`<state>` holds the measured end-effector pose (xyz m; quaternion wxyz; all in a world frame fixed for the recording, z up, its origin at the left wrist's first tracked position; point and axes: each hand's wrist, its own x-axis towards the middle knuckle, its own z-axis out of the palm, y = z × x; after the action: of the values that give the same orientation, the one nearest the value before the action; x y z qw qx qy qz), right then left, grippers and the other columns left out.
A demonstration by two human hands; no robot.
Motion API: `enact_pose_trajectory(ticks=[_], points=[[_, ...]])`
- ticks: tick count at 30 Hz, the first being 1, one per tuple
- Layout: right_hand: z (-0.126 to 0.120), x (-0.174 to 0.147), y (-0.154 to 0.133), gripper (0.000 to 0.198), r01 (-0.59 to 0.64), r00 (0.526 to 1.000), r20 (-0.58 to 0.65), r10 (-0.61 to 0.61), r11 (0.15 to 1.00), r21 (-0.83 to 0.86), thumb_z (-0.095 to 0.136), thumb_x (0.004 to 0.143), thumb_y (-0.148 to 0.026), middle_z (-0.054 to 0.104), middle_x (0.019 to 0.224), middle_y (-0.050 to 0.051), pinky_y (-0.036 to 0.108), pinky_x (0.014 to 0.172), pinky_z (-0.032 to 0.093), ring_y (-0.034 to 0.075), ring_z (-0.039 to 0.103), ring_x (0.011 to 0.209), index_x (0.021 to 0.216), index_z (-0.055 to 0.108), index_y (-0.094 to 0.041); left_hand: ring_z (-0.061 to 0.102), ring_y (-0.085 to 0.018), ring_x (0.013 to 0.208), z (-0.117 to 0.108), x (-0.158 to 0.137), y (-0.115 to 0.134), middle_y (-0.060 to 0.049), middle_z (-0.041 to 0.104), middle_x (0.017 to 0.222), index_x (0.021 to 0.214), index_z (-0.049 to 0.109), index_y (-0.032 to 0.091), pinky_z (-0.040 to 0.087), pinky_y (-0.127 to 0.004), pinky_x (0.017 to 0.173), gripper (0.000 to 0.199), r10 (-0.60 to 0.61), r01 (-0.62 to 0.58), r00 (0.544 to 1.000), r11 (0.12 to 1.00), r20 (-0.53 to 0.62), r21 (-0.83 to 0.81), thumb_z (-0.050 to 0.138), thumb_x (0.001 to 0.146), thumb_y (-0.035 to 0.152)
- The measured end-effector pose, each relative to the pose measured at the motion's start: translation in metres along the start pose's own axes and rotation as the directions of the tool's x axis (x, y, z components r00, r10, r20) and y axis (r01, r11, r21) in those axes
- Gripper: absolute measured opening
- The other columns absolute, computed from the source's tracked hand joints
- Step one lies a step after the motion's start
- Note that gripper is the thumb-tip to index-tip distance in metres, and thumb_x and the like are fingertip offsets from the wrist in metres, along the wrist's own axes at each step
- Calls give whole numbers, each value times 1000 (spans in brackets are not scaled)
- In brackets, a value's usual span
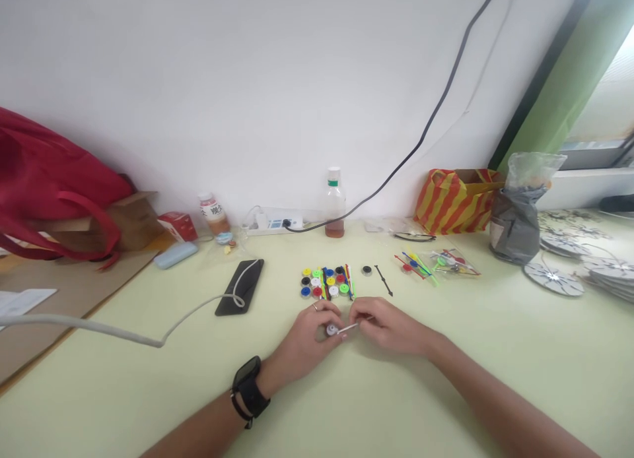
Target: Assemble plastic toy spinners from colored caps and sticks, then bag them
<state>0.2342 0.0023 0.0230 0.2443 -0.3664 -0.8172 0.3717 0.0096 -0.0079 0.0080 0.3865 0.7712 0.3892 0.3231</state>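
Note:
My left hand (308,334), with a watch and a ring on it, is closed around a small white round spinner base (331,329). A thin white arrow pointer (347,328) reaches from beside that base to my right hand (385,323), whose thumb and fingers pinch it. Just beyond my hands lie several coloured round bases (317,282) in rows, with coloured arrow pointers (325,284) laid between and beside them. To their right, a black round base (366,270) sits apart next to a black arrow pointer (383,280).
A phone (241,286) with a cable lies left. Bagged pointers (453,262) and loose ones lie right, near a striped bag (458,200), a grey bag (515,224) and round discs (553,279). A bottle (335,204) and power strip (275,222) stand by the wall.

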Motion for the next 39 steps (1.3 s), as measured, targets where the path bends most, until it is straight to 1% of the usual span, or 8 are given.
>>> enact_pose_trajectory(ticks=[6,12,14,16,21,27,33,39], points=[[-8,-2,-3,21,-52,997,-54,62,983,179,38,104,-31,52,85,-1,26,71,40,15,46,77,94,54,-22,67,-24,101,1,0,-12,-10,70,113,94,76,19,56,-34,89,24,-117,100,985,986,-128,-137,78,83,40],[-5,0,-3,32,-60,993,-88,78,980,190,44,103,-49,55,92,2,26,68,42,16,50,80,92,57,-22,64,-17,77,-1,1,-17,-6,72,89,102,75,17,54,-28,71,31,-174,132,970,962,-167,-237,81,80,37],[-6,1,-3,34,-55,986,-143,81,983,177,47,101,-52,57,96,3,27,72,44,17,53,85,90,59,-22,66,-19,81,-2,3,-18,-7,72,92,104,76,16,56,-29,74,35,-178,121,966,952,-187,-280,84,77,36],[-7,2,-3,35,-68,982,-153,109,966,251,50,99,-54,58,86,1,27,69,44,16,53,77,89,59,-22,67,-21,89,-4,4,-17,-9,73,100,110,76,16,57,-32,82,38,-171,103,970,934,-174,-342,84,78,36],[-3,4,-1,35,-101,980,-82,183,803,588,73,84,-52,61,62,-2,28,60,47,14,56,57,79,62,-19,65,-26,112,-10,2,-2,-11,71,118,126,72,19,52,-39,101,44,-132,84,989,877,-69,-474,75,87,40],[12,6,-2,29,-102,976,-64,208,697,710,88,70,-41,69,62,2,25,49,46,14,62,53,78,73,-16,66,-28,111,-9,-1,1,-12,68,117,131,69,19,53,-43,102,48,-81,51,996,872,-42,-487,77,87,37],[22,9,-2,32,-61,954,-172,247,718,694,81,78,-47,70,69,2,27,54,47,12,57,53,94,82,-19,64,-27,116,-3,1,-6,-10,67,121,129,71,25,52,-43,105,44,-30,-10,994,934,-105,-356,78,86,31],[23,10,-2,34,-82,956,-161,247,747,659,82,77,-49,72,80,5,25,50,38,9,47,56,94,83,-19,65,-26,114,0,1,-13,-10,67,118,127,72,25,56,-43,101,38,-18,-33,985,957,-172,-288,72,91,34]])
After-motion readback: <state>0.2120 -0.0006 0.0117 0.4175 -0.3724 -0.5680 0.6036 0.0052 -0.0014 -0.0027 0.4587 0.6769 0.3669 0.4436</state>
